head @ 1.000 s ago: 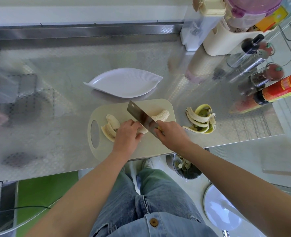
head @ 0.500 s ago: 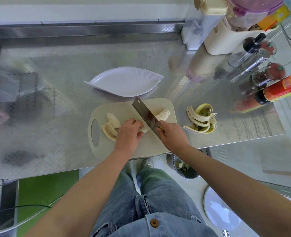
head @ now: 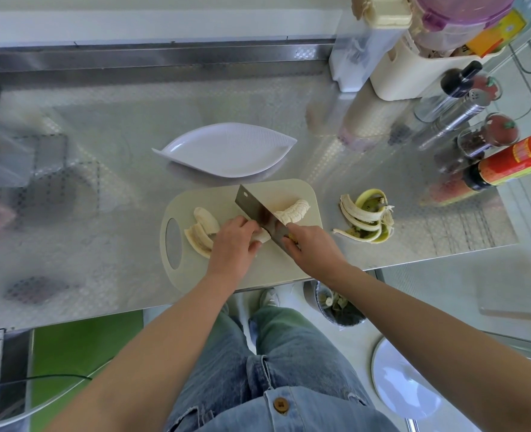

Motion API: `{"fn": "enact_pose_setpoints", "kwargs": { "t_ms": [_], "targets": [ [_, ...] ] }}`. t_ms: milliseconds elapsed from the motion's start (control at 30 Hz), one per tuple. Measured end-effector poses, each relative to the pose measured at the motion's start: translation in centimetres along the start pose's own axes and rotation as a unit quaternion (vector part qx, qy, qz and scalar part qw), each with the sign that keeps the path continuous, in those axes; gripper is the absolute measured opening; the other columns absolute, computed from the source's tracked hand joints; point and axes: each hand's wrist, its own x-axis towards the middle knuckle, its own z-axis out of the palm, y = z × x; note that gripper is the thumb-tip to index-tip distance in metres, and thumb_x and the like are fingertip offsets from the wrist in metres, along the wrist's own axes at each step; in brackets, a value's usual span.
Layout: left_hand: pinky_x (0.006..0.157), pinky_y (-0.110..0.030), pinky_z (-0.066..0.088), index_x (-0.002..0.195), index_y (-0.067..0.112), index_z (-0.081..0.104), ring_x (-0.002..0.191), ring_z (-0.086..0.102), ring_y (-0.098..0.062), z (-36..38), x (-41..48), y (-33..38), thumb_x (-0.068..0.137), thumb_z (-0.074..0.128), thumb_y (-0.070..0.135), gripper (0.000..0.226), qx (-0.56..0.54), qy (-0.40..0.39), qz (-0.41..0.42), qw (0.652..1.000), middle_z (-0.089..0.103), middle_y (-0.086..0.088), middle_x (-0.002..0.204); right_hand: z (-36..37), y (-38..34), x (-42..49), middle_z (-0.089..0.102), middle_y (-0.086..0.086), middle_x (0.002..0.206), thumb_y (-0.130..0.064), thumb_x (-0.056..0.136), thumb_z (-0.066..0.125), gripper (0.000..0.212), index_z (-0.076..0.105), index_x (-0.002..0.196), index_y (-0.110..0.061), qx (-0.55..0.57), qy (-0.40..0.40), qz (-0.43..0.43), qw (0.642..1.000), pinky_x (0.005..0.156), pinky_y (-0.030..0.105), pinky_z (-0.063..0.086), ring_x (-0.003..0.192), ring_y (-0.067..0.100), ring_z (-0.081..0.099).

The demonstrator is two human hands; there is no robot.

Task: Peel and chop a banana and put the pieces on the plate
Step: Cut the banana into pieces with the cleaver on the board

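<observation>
Banana [head: 292, 212] lies peeled on the cutting board [head: 273, 266] on the tabletop [head: 102, 244]. Left grip [head: 234, 241] curls over its near end, seemingly pinching it. Right grip [head: 312, 247] wraps the cleaver [head: 258, 213] handle, blade across the fruit. Plate [head: 226, 151] sits just beyond the board.

The plate [head: 226, 151] is sitting just behind the cutting board [head: 286, 190], the peel [head: 364, 216] lying right of it. On the board, the knife [head: 254, 207] is standing between cut pieces [head: 202, 229], left, and the banana [head: 293, 210], right.

peeled banana [head: 292, 211] cut lengthwise on cutting board [head: 301, 194], white leaf-shaped plate [head: 226, 149] behind
</observation>
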Motion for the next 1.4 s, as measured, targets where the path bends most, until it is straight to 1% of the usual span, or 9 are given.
{"fn": "enact_pose_setpoints", "kwargs": {
  "t_ms": [167, 333, 633, 767, 867, 1000, 1067, 1200, 1400],
  "targets": [
    [0.072, -0.039, 0.049, 0.094, 0.009, 0.069, 0.084, 0.057, -0.027, 0.1, 0.1, -0.1, 0.073, 0.077, 0.008, 0.023, -0.003, -0.003, 0.001, 1.0, 0.062, -0.008, 0.091, 0.0, 0.2, 0.0, 0.059, 0.005, 0.082, -0.027, 0.1, 0.043, 0.02, 0.057, 0.1, -0.012, -0.008, 0.008, 0.013, 1.0, 0.061, 0.031, 0.041, 0.069, 0.02, 0.049],
    [0.074, -0.037, 0.047, 0.093, 0.01, 0.069, 0.085, 0.056, -0.027, 0.2, 0.5, 0.4, 0.073, 0.076, 0.006, 0.022, -0.004, -0.009, -0.002, 1.0, 0.062, -0.007, 0.092, 0.3, 0.4, 0.6, 0.064, 0.009, 0.089, -0.03, 0.1, 0.041, 0.021, 0.056, 0.103, -0.015, -0.025, 0.013, 0.025, 0.999, 0.066, 0.036, 0.05, 0.073, 0.024, 0.055],
    [0.074, -0.033, 0.044, 0.092, 0.011, 0.069, 0.087, 0.056, -0.024, -0.1, 0.5, 0.4, 0.074, 0.075, 0.004, 0.021, 0.005, -0.011, 0.003, 1.0, 0.062, -0.005, 0.094, 0.0, 0.4, 0.9, 0.057, 0.005, 0.081, -0.03, 0.1, 0.041, 0.018, 0.052, 0.096, -0.016, -0.036, 0.014, 0.028, 0.999, 0.061, 0.035, 0.044, 0.07, 0.023, 0.052],
    [0.071, -0.033, 0.045, 0.092, 0.012, 0.068, 0.085, 0.056, -0.024, 0.1, 0.3, 0.2, 0.073, 0.075, 0.005, 0.022, -0.001, -0.004, -0.003, 1.0, 0.062, -0.005, 0.093, -0.7, 0.2, 0.3, 0.048, 0.002, 0.07, -0.025, 0.098, 0.046, 0.018, 0.043, 0.082, -0.019, -0.002, 0.031, 0.003, 1.0, 0.057, 0.03, 0.03, 0.061, 0.024, 0.042],
    [0.071, -0.037, 0.048, 0.093, 0.012, 0.068, 0.085, 0.056, -0.025, 0.2, 0.3, 0.3, 0.073, 0.076, 0.006, 0.022, 0.005, -0.004, -0.002, 1.0, 0.062, -0.006, 0.093, -1.2, -0.1, 0.3, 0.051, 0.002, 0.071, -0.026, 0.098, 0.045, 0.018, 0.056, 0.093, -0.012, -0.012, 0.044, -0.006, 0.999, 0.052, 0.029, 0.028, 0.062, 0.024, 0.044],
    [0.07, -0.038, 0.048, 0.092, 0.011, 0.068, 0.085, 0.056, -0.026, 0.1, 0.3, 0.2, 0.073, 0.076, 0.006, 0.021, 0.004, -0.004, -0.003, 1.0, 0.062, -0.007, 0.092, -1.1, -0.1, 0.5, 0.063, 0.01, 0.082, -0.028, 0.099, 0.041, 0.025, 0.06, 0.108, -0.015, -0.043, 0.019, -0.006, 0.999, 0.057, 0.032, 0.043, 0.068, 0.025, 0.052],
    [0.07, -0.038, 0.048, 0.092, 0.011, 0.068, 0.084, 0.056, -0.026, 0.2, 0.3, 0.1, 0.073, 0.076, 0.006, 0.021, 0.004, -0.004, -0.003, 1.0, 0.062, -0.007, 0.091, -1.1, -0.2, 0.4, 0.063, 0.012, 0.084, -0.029, 0.099, 0.041, 0.025, 0.059, 0.108, -0.015, -0.05, 0.013, -0.001, 0.999, 0.058, 0.034, 0.043, 0.069, 0.026, 0.052],
    [0.071, -0.038, 0.048, 0.091, 0.011, 0.069, 0.084, 0.056, -0.026, 0.2, 0.3, 0.2, 0.073, 0.075, 0.005, 0.02, 0.003, -0.002, -0.003, 1.0, 0.062, -0.008, 0.091, -1.2, -0.5, 0.2, 0.055, 0.008, 0.078, -0.026, 0.099, 0.039, 0.023, 0.056, 0.103, -0.012, -0.067, 0.004, 0.002, 0.998, 0.054, 0.03, 0.031, 0.067, 0.026, 0.049],
    [0.073, -0.036, 0.047, 0.094, 0.011, 0.069, 0.086, 0.056, -0.025, 0.3, 0.3, 0.3, 0.075, 0.074, 0.007, 0.02, 0.006, -0.001, -0.005, 1.0, 0.062, -0.007, 0.093, 0.1, -0.3, 0.0, 0.05, 0.003, 0.077, -0.027, 0.101, 0.038, 0.02, 0.052, 0.1, -0.013, -0.075, -0.007, 0.012, 0.997, 0.059, 0.031, 0.036, 0.069, 0.024, 0.05]
  ]
}}
